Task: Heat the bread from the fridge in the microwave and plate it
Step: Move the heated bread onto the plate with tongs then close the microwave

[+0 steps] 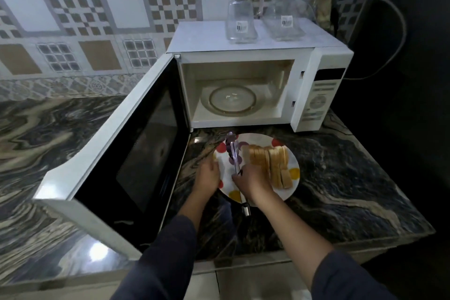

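Several slices of bread [270, 165] stand in a row on a white plate [289, 185] with coloured dots, on the dark marble counter in front of the microwave [302, 95]. The microwave door [126, 153] hangs wide open to the left; the glass turntable [232, 99] inside is bare. My left hand [208, 175] grips the plate's left rim. My right hand [252, 181] is closed around metal tongs [233, 153] that lie over the left part of the plate, tips pointing toward the microwave.
Two clear plastic containers [241, 20] [285, 19] sit on top of the microwave. A cable [399, 31] loops down the dark wall at the right. The counter's front edge [316, 251] runs close below the plate. Patterned tiles cover the back wall.
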